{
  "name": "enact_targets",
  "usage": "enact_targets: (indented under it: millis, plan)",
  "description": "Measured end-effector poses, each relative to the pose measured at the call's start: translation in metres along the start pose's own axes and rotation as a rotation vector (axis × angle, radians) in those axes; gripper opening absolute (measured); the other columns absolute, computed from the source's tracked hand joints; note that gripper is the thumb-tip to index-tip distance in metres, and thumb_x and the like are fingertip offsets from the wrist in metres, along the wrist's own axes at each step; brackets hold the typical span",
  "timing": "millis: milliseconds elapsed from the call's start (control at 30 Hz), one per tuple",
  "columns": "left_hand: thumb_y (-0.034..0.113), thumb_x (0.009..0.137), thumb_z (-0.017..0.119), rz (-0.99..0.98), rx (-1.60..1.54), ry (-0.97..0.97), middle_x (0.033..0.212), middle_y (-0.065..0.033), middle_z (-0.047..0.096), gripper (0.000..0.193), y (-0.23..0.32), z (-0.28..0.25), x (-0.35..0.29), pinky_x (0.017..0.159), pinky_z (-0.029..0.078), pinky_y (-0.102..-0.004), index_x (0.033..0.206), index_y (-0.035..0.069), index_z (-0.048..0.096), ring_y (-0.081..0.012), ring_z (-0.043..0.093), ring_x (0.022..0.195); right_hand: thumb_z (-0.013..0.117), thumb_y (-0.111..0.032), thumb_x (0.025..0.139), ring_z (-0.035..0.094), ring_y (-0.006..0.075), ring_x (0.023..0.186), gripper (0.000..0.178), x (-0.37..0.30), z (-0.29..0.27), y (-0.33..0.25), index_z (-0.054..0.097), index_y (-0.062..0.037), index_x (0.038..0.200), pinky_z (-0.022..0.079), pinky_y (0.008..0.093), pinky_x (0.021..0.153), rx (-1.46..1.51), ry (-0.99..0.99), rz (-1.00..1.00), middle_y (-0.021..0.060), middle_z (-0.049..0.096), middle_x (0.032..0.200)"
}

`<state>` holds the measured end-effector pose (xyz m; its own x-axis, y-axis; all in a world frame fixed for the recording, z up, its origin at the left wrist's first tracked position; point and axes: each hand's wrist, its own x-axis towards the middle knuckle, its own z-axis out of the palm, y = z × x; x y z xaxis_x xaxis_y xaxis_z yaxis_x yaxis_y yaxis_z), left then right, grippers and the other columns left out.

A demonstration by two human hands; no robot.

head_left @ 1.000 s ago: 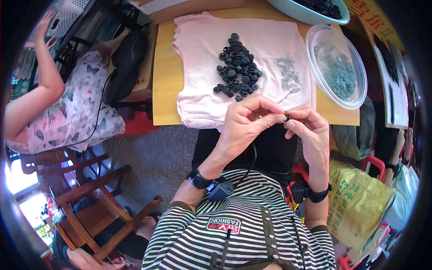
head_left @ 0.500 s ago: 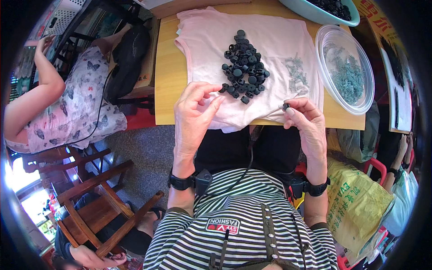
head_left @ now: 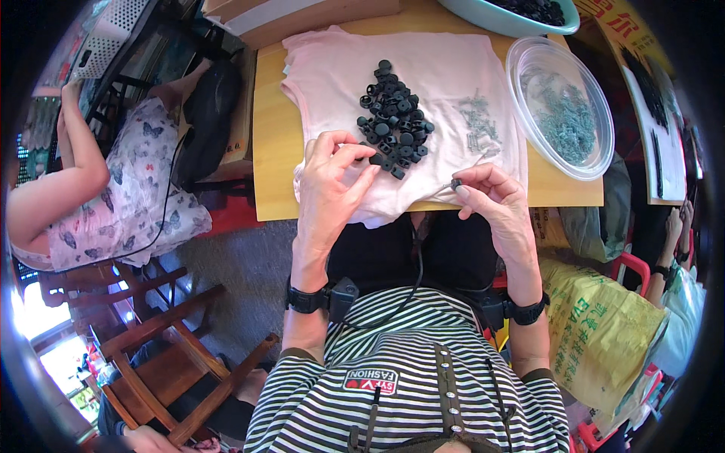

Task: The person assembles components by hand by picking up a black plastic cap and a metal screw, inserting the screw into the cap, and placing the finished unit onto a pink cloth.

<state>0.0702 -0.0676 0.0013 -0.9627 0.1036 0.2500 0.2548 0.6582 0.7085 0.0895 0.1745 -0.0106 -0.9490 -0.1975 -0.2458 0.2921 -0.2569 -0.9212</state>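
Observation:
A heap of small black plastic caps [head_left: 396,113], some round and some ring-like, lies on a pale pink cloth [head_left: 445,68]. My left hand [head_left: 328,185] is at the heap's near left edge. Its thumb and forefinger are parted, with the tips close to one black piece. Over the cloth's near right edge, my right hand [head_left: 495,200] pinches a small black cap [head_left: 455,183] between thumb and fingers. Small clear or metallic pieces [head_left: 480,124], too fine to identify, are scattered on the cloth beyond my right hand.
A round clear tub [head_left: 563,155] of small greenish-grey pieces stands at the table's right. Behind it is a pale blue basin [head_left: 483,16] of black parts. A cardboard box [head_left: 317,16] sits at the back. Another person [head_left: 143,166] is at the left, near a wooden chair [head_left: 162,355].
The whole view has shifted slightly. My left thumb and forefinger have come nearer each other beside the heap. My right hand still pinches the black cap, now turned a little.

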Motion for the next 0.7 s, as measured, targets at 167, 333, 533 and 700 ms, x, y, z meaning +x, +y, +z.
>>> enact_targets:
  millis: [167, 333, 533, 700]
  plan:
    - [-0.006, 0.073, 0.07, 0.036, -0.358, 0.108, 0.106, -0.01, 0.06, 0.023, 0.007, 0.004, -0.002, 0.077, 0.049, -0.0261, 0.094, 0.001, 0.064, -0.0146, 0.06, 0.083, 0.067, -0.007, 0.087, 0.057, 0.0053, 0.068, 0.019, -0.005, 0.007, -0.017, 0.063, -0.0007, 0.105, 0.048, 0.019, 0.067, -0.006, -0.02, -0.067, 0.0021, 0.063, 0.093]
    - [-0.011, 0.079, 0.067, -0.014, -0.944, 0.06, 0.106, -0.0113, 0.061, 0.026, 0.035, 0.017, -0.004, 0.082, 0.05, -0.0243, 0.101, 0.0, 0.058, -0.0118, 0.061, 0.089, 0.065, -0.007, 0.088, 0.059, 0.0046, 0.075, 0.02, -0.011, 0.036, -0.03, 0.062, -0.0013, 0.107, 0.049, 0.0159, 0.055, -0.001, -0.083, -0.316, 0.0049, 0.061, 0.102]
    - [-0.007, 0.084, 0.065, -0.072, -1.041, 0.042, 0.101, -0.0089, 0.064, 0.029, 0.051, 0.029, 0.0, 0.083, 0.051, -0.0245, 0.112, -0.002, 0.058, -0.0124, 0.064, 0.091, 0.065, -0.009, 0.089, 0.061, 0.0077, 0.087, 0.02, -0.017, 0.035, -0.03, 0.061, -0.0014, 0.108, 0.049, 0.0165, 0.06, -0.035, -0.039, -0.305, 0.0061, 0.061, 0.106]
    - [-0.005, 0.087, 0.063, -0.083, -1.025, -0.021, 0.105, -0.0108, 0.067, 0.026, 0.051, 0.025, 0.001, 0.084, 0.052, -0.0255, 0.113, -0.002, 0.06, -0.0136, 0.065, 0.091, 0.063, -0.015, 0.092, 0.063, 0.0096, 0.087, 0.023, -0.015, 0.033, -0.03, 0.059, -0.0011, 0.109, 0.052, 0.0199, 0.07, 0.146, -0.036, -0.213, 0.0053, 0.063, 0.104]
